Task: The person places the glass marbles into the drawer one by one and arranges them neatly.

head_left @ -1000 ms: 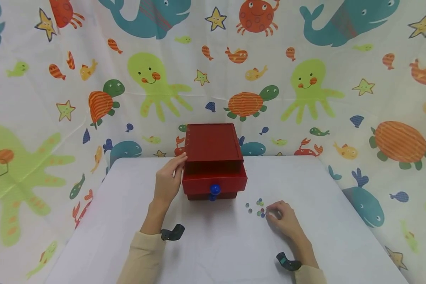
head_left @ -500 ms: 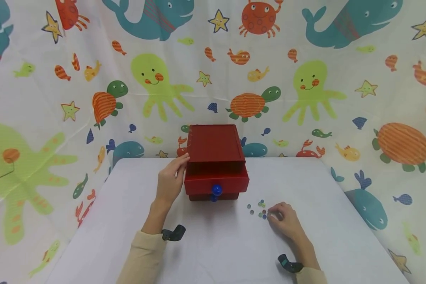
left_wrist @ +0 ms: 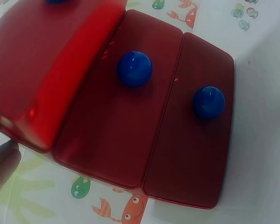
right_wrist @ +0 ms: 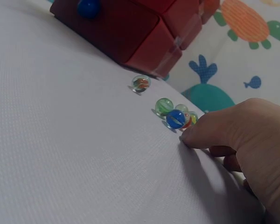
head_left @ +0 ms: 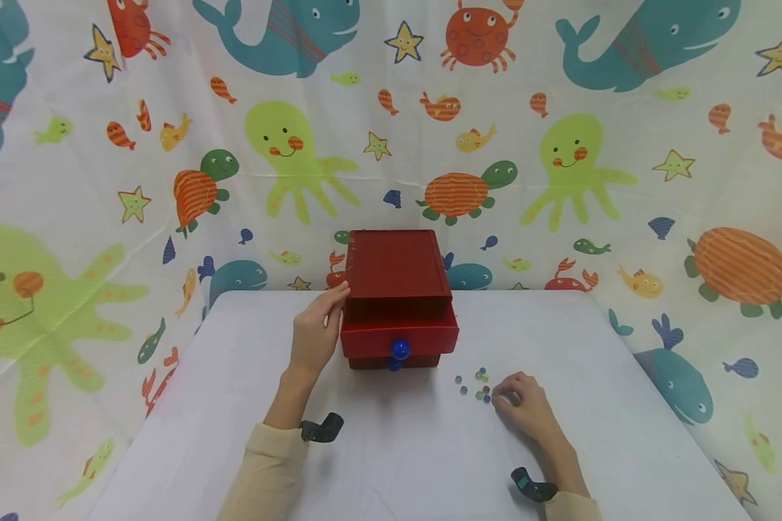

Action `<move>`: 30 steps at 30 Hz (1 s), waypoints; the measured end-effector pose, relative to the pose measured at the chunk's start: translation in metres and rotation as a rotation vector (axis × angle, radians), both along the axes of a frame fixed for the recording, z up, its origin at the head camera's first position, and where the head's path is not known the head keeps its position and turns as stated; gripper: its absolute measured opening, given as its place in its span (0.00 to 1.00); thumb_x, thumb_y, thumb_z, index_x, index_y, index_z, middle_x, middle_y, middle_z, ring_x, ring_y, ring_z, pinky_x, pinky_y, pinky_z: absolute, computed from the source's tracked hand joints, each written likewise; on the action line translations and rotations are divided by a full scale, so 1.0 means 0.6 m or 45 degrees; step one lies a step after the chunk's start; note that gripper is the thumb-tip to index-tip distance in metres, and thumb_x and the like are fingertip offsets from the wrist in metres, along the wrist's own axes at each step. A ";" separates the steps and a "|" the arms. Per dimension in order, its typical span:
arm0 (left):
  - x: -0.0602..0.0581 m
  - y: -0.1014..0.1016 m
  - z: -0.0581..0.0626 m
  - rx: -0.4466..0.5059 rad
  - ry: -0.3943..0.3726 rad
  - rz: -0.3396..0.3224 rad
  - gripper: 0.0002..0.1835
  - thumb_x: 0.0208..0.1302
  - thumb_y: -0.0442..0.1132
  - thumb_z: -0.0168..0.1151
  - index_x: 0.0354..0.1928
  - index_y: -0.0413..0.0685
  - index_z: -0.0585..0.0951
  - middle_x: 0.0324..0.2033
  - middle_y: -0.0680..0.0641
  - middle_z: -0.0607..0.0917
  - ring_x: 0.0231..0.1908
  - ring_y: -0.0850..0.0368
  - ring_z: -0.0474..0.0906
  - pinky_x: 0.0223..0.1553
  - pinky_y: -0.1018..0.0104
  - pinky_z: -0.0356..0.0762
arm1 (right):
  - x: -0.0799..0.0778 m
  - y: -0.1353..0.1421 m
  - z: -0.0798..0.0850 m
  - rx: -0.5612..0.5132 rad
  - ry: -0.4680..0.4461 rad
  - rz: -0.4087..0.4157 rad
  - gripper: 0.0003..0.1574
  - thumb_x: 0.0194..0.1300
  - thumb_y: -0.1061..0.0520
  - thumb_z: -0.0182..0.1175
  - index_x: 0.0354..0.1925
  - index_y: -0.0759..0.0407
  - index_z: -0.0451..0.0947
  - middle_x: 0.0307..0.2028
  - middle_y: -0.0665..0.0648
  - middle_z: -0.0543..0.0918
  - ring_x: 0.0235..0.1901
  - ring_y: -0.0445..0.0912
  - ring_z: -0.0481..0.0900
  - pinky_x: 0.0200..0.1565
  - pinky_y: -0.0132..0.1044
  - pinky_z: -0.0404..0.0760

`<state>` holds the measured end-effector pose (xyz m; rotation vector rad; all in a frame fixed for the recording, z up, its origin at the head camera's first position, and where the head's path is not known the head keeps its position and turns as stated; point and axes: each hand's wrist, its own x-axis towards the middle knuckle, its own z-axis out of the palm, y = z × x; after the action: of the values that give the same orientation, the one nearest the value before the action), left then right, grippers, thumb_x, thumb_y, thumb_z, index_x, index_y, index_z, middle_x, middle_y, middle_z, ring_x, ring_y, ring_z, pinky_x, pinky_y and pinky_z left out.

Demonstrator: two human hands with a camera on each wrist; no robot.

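A red box of drawers [head_left: 397, 264] stands near the back of the table, its top drawer [head_left: 400, 340] pulled out. Blue knobs [left_wrist: 135, 69] show on the drawer fronts. My left hand [head_left: 314, 329] rests against the box's left side with fingers fairly straight. Low over the table, my right hand [head_left: 526, 409] has its thumb and index fingertip close together at a cluster of glass marbles. A blue marble [right_wrist: 176, 119] and a green marble [right_wrist: 164, 107] lie right by the thumb. I cannot tell whether a marble is between the fingertips.
A clear marble with an orange swirl [right_wrist: 141, 83] lies apart from the cluster, toward the box. The white table [head_left: 391, 463] meets a curtain [head_left: 391, 145] printed with sea animals, close behind the box. Each wrist carries a small black camera.
The head view has shifted slightly, moving the scene a little right and down. Both hands keep nearly the same places, the left at the box and the right at the marbles.
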<state>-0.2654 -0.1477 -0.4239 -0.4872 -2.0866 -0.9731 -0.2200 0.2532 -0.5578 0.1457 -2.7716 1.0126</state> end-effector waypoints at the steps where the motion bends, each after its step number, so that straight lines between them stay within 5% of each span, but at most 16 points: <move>1: -0.001 0.000 0.000 -0.001 0.006 -0.002 0.16 0.69 0.32 0.61 0.58 0.43 0.83 0.57 0.44 0.86 0.58 0.50 0.83 0.59 0.59 0.81 | 0.000 0.000 0.000 -0.002 -0.004 -0.003 0.05 0.58 0.58 0.70 0.34 0.52 0.84 0.40 0.52 0.82 0.51 0.54 0.77 0.58 0.57 0.79; 30: 0.003 0.004 0.001 -0.003 -0.030 0.023 0.16 0.70 0.32 0.61 0.58 0.43 0.83 0.58 0.46 0.85 0.59 0.52 0.83 0.59 0.61 0.81 | 0.008 0.000 0.029 -0.085 0.087 0.002 0.09 0.62 0.56 0.69 0.42 0.53 0.82 0.42 0.53 0.83 0.48 0.51 0.80 0.55 0.55 0.81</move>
<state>-0.2637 -0.1454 -0.4234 -0.4595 -2.1101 -0.9703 -0.2154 0.2534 -0.5405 0.1699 -2.6733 1.0784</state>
